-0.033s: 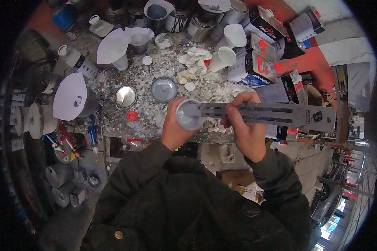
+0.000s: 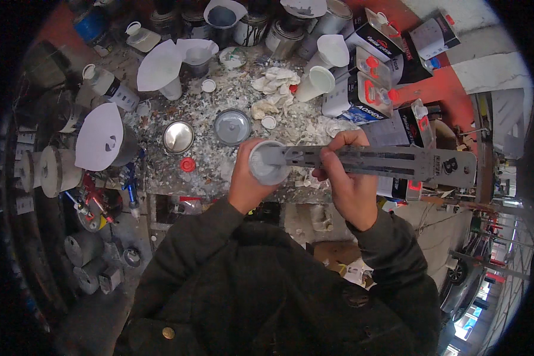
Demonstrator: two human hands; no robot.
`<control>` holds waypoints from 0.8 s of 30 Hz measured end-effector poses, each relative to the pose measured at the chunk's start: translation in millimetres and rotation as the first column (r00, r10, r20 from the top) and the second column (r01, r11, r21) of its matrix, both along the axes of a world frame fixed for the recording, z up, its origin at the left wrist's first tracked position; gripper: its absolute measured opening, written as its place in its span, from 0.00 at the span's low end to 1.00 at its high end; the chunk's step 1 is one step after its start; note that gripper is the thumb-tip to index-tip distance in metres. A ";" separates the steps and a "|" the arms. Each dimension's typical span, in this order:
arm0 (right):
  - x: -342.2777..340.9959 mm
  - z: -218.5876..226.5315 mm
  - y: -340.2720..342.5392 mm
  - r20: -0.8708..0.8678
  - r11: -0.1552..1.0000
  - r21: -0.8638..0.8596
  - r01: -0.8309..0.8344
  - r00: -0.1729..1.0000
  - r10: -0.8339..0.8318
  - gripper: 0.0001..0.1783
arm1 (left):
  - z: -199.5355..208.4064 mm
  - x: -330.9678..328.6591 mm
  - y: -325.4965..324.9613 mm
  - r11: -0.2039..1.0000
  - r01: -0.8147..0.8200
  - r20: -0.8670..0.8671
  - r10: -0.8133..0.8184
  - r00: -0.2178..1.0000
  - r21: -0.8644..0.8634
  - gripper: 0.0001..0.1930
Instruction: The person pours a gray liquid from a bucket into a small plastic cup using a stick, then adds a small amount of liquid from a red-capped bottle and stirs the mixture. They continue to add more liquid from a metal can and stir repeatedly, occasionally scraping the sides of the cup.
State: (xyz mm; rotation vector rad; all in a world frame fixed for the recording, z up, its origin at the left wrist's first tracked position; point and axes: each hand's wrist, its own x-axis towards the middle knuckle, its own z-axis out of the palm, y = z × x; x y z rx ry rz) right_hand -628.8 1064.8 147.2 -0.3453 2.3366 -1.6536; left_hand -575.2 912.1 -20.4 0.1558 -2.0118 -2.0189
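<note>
My left hand [image 2: 248, 181] wraps round a translucent plastic cup [image 2: 269, 172] from its left side, just over the bench's front edge. Whitish-grey material shows inside the cup. My right hand [image 2: 351, 184] pinches a long flat grey mixing stick [image 2: 409, 164] with slots along it. The stick's left end reaches into the cup, while its wide, smeared end sticks out to the right. Beyond the cup, an open round tin [image 2: 232, 127] of grey contents and a shiny metal lid or tin [image 2: 178, 137] sit on the bench. A red cap [image 2: 187, 164] lies nearby.
Dried paint covers the bench [image 2: 210, 172]. Plastic cups with paper strainers [image 2: 161, 66] stand at the back and left. Crumpled rags [image 2: 274, 83] lie mid-bench. Solvent cans [image 2: 357, 98] crowd the right. Spray guns [image 2: 95, 199] hang at the left; paint tins [image 2: 283, 40] line the back.
The mixing stick has shifted very slightly to the right. Both hands keep their hold, and the cup stays in place.
</note>
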 end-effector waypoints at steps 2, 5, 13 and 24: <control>-3.1 -2.9 1.2 -0.064 0.996 0.081 -0.040 0.997 0.045 0.08 | 3.9 0.0 -3.6 0.999 0.031 -0.002 -0.031 1.000 -0.019 0.40; -7.8 -13.0 4.1 -0.064 0.980 0.151 -0.126 0.988 0.137 0.08 | 4.4 -0.6 -2.8 0.997 0.069 -0.019 -0.069 0.997 -0.032 0.42; -26.0 6.0 8.6 -0.204 0.842 0.214 -0.496 0.820 0.535 0.11 | 2.6 2.2 -14.2 0.977 0.166 0.085 -0.178 0.980 0.135 0.42; -43.8 25.9 8.0 -0.202 0.608 0.562 -0.561 0.619 0.759 0.18 | -0.3 3.8 -22.1 0.955 0.284 0.087 -0.291 0.953 0.082 0.45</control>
